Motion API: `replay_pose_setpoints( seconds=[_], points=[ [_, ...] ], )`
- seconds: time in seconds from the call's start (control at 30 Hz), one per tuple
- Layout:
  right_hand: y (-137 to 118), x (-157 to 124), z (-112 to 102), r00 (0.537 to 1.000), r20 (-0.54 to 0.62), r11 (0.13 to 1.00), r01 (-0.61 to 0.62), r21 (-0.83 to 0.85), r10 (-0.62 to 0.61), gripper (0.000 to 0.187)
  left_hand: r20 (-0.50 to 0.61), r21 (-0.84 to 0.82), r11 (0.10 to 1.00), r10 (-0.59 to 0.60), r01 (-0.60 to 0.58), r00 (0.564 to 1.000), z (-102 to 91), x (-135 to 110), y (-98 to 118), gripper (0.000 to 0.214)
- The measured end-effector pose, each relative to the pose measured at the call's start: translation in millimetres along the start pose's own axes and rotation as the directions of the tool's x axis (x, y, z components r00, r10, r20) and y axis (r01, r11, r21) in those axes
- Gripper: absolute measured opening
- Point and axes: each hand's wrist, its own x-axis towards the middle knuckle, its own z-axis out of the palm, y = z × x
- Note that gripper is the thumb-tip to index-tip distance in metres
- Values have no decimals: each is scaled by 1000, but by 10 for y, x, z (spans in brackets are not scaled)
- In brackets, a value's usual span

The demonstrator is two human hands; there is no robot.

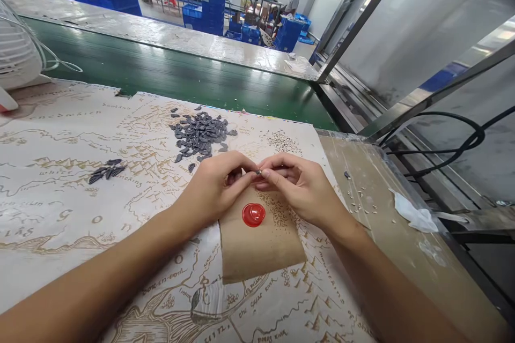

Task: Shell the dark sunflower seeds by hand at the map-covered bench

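My left hand (pixel 225 178) and my right hand (pixel 300 185) meet fingertip to fingertip above a brown sheet (pixel 261 257). Pinched in the left fingers is a small dark piece (pixel 257 172), mostly hidden. The right thumb and forefinger are closed at the same spot, where a tiny pale speck shows; what they grip is too small to make out. Below the hands, a round red dish (pixel 253 215) with a glossy surface sits on the brown sheet. Many tiny golden bits (pixel 279 211) lie scattered beside it, partly under my right hand.
Beyond my hands lies a pile of dark grey leaf-shaped pieces (pixel 203 133), with a smaller group (pixel 107 171) to the left. More tiny bits (pixel 281 142) are at the back right. A white fan (pixel 18 48) stands left of a green conveyor belt (pixel 169 59). A person (pixel 292 0) is far back.
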Motion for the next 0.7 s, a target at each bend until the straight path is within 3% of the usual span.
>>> replay_pose_setpoints(
  seconds=[0.23, 0.53, 0.7],
  points=[
    [-41, 26, -23, 996, 43, 995, -81, 58, 79, 36, 42, -61, 998, 8, -6, 999, -7, 36, 6, 9],
    [-12, 35, 38, 987, 18, 926, -157, 344, 161, 29, -23, -356, 924, -157, 139, 987, 50, 60, 23, 7],
    [-15, 41, 97, 983, 5, 888, -170, 427, 186, 25, -21, -430, 888, -192, 164, 981, 74, 53, 15, 8]
  ],
)
